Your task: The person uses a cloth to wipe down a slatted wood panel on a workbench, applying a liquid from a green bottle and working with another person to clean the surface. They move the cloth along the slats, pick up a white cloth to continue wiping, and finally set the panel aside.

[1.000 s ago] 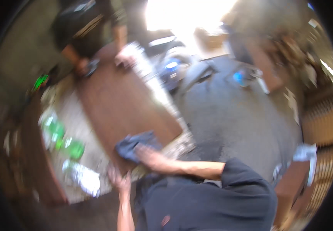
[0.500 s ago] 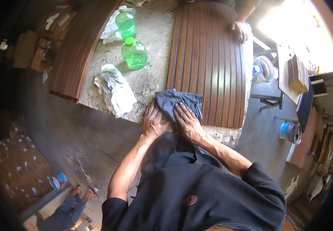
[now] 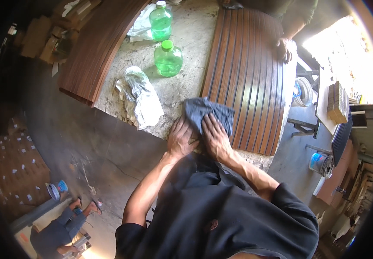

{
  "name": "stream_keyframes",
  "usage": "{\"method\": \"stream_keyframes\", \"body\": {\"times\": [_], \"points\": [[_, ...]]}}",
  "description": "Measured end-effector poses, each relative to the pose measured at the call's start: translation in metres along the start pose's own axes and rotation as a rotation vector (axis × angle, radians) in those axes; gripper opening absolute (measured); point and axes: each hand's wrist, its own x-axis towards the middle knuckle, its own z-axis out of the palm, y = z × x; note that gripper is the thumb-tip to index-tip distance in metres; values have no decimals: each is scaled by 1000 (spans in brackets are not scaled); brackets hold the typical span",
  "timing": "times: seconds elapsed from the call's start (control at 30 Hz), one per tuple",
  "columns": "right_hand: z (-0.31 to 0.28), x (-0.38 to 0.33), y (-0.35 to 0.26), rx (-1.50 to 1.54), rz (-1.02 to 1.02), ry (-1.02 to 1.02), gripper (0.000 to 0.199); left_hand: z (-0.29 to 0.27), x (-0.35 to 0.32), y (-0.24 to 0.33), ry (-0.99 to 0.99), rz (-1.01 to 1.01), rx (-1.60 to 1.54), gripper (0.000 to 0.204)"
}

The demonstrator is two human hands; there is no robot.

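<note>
One right hand [image 3: 215, 136] lies palm down on a crumpled blue-grey cloth [image 3: 195, 111], fingers stretched out and a little apart. Left hand [image 3: 180, 140] is just beside it, also stretched out flat-ish, fingers close together, down by the table's near edge. Can't tell if those fingertips touch the cloth or not. The cloth sits on the near left corner of a brown grooved panel [image 3: 249, 86], dark lines running lengthwise, with a bit of shine on it. Panel's lying flat on a pretty beat-up, stained table [image 3: 191, 56].

Left of that, on the same table: a crumpled white cloth [image 3: 142, 98], then two clear bottles with green liquid, the nearer one [image 3: 168, 63] green-capped and the farther one [image 3: 160, 22] white-capped, both upright. More brown boards [image 3: 102, 47] lie along the left side.

Somebody else's hand [image 3: 285, 51] is at the panel's far right edge. Off to the right there's a bucket [image 3: 321, 164], and down at lower left another person [image 3: 55, 233] in dark clothes near stacked brown boxes [image 3: 16, 170].
</note>
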Motion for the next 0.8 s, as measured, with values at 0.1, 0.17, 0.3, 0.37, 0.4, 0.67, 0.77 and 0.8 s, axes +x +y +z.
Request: {"method": "stream_keyframes", "body": {"times": [0.1,0.17,0.3,0.37,0.4,0.67,0.77,0.8], "points": [[-1,17,23,29,-53,-51,63,-2,4,-4,-41,8,38,74],[-7,71,51,-50,-55,28,58,-5,5,-1,8,8,69,75],[-11,189,145,-186,173,364,52,-3,19,1,-2,33,45,75],[-16,205,148,-128,259,314,53,-3,18,1,-9,7,20,75],[-10,197,144,-121,203,351,54,-4,18,1,-2,8,21,74],[5,-15,-1,17,-10,17,59,-4,1,-4,-10,-2,-16,74],[0,21,26,25,48,12,57,-7,7,0,-12,8,-9,73],[-7,53,38,-26,39,76,56,-8,7,1,-28,-1,11,72]]}}
